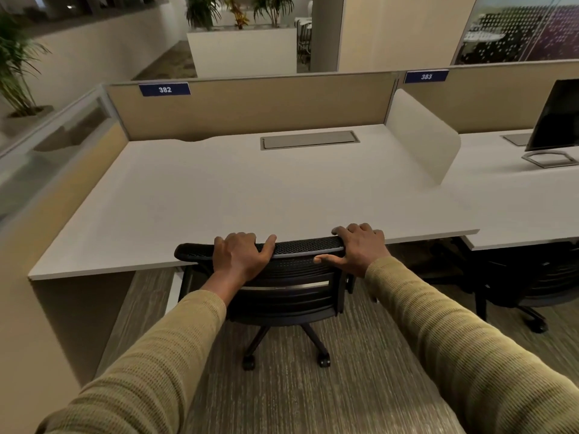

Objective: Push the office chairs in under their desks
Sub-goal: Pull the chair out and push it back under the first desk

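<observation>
Left hand (239, 256) grips top rail of black mesh chair (297, 270): fingers curled together over rail, thumb splayed along it. Right hand (360, 249) grips same rail, fingers curled over, thumb flat on back face. I see chair at front edge of desk (250, 189), seat under desktop; backrest touching edge or not, can't tell. Second chair (532, 277) right of desk, partly under neighbouring desktop (517, 208).

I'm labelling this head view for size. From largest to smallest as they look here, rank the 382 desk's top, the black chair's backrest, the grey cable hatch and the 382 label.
1. desk top
2. chair backrest, helped by being nearest the camera
3. cable hatch
4. 382 label
</observation>
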### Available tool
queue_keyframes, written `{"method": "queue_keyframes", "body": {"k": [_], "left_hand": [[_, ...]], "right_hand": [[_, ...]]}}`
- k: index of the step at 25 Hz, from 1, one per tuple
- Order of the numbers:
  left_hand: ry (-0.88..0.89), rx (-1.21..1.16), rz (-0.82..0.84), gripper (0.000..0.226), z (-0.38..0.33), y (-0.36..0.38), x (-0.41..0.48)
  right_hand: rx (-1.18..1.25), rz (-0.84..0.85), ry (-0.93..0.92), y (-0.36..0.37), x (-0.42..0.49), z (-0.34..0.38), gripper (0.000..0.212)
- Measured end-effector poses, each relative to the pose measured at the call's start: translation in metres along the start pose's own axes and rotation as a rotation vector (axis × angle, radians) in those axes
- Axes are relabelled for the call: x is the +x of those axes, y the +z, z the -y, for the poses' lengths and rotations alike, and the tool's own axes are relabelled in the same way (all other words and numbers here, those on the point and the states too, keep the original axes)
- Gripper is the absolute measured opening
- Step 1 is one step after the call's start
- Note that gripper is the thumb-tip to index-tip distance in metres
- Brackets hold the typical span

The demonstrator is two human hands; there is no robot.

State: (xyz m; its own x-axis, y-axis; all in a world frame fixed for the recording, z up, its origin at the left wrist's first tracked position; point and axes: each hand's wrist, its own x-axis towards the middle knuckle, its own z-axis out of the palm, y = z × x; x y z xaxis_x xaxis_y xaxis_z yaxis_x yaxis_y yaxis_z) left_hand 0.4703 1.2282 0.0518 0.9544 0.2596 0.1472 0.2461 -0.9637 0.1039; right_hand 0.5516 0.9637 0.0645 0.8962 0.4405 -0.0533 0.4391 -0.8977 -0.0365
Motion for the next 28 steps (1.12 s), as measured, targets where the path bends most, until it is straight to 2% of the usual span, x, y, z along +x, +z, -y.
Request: {"method": "queue_keyframes", "body": {"k": [7, 11, 16, 22, 26, 28], "left_hand": [[-0.031, -0.005, -0.016, 0.080, -0.017, 0.003, 0.007], [-0.032, -0.033, -0.049, 0.085, -0.019, 0.006, 0.007], [-0.009, -0.065, -0.088, 0.080, -0.023, 0.008, 0.001], [0.020, -0.107, -0.233, 0.069, -0.038, 0.018, -0.027], [-0.032, -0.077, -0.131, 0.087, -0.083, 0.034, -0.079], [-0.028, -0.091, -0.083, 0.088, -0.119, 0.044, -0.107]], "right_hand": [[0.013, 0.044, 0.011, -0.008, 0.018, -0.015, 0.127], [0.068, 0.004, 0.073, -0.004, 0.012, -0.015, 0.116], [0.135, -0.162, 0.110, 0.020, -0.017, -0.007, 0.094], [0.142, -0.167, -0.013, 0.032, -0.064, -0.018, 0.094], [0.169, -0.071, -0.039, 0.038, -0.103, -0.052, 0.091], [0.160, -0.034, -0.020, 0.045, -0.131, -0.083, 0.090]]}}
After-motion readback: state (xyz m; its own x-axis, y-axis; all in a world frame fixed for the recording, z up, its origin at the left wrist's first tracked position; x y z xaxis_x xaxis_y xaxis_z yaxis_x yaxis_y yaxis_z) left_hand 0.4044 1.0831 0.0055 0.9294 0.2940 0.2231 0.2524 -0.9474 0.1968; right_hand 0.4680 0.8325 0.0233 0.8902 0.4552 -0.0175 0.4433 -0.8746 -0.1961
